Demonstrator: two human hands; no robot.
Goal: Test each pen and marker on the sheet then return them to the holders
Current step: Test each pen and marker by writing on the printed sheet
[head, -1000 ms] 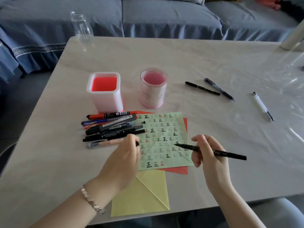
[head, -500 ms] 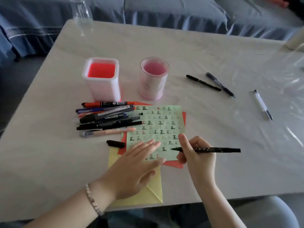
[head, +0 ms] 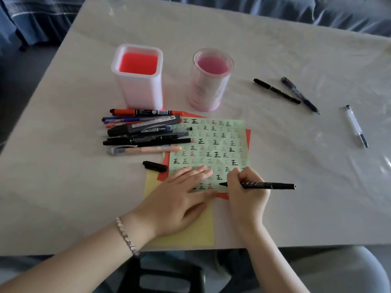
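**Right grip clamped on black marker, tip at the green sheet**

Right grip [head: 246, 193] has its fingers curled round an uncapped black marker [head: 268, 185], the barrel lying almost level and pointing out to the right. The tip sits at the lower edge of the green sheet [head: 220, 144], beside the bottom row of written characters; whether it actually touches the paper is hard to tell. Left grip [head: 179, 206] lies flat, fingers straight and together, pressing on the sheet's lower left corner. A beaded bracelet [head: 127, 236] circles that wrist.

The green sheet rests on a red sheet [head: 164, 174], which overlaps a yellow sheet [head: 196, 231] near the table's front edge. A black cap [head: 155, 166] lies just left of the papers. Beyond it a pile of pens and markers [head: 143, 132] lies side by side, some tips reaching onto the green sheet.

Behind the pile stand a square holder [head: 139, 89] with a red inside and a round holder [head: 208, 87] with a pink inside. Far right lie a black pen [head: 276, 91] and a dark blue pen [head: 299, 95] close together, and a clear pen [head: 356, 125] well apart.

The table [head: 296, 208] is pale with a creased, glossy surface. Blue sofa fabric [head: 31, 17] borders its far side.
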